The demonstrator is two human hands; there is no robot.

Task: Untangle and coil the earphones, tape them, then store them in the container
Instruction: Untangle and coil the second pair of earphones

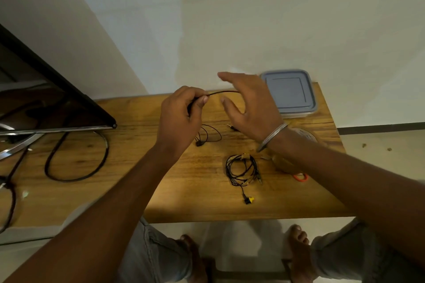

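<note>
Pinching earphone cable [222,92] mid-frame in left hand [181,117], holding it taut, likely for coiling. Spreading right hand [253,108] loose just right of it, grasping nothing visible. Leaving container [290,93] lidded, right of centre.

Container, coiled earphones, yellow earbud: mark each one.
container [290,93], head view, middle of grey lid.
coiled earphones [241,156], head view, top of the loop.
yellow earbud [250,200], head view, its yellow body.
</note>
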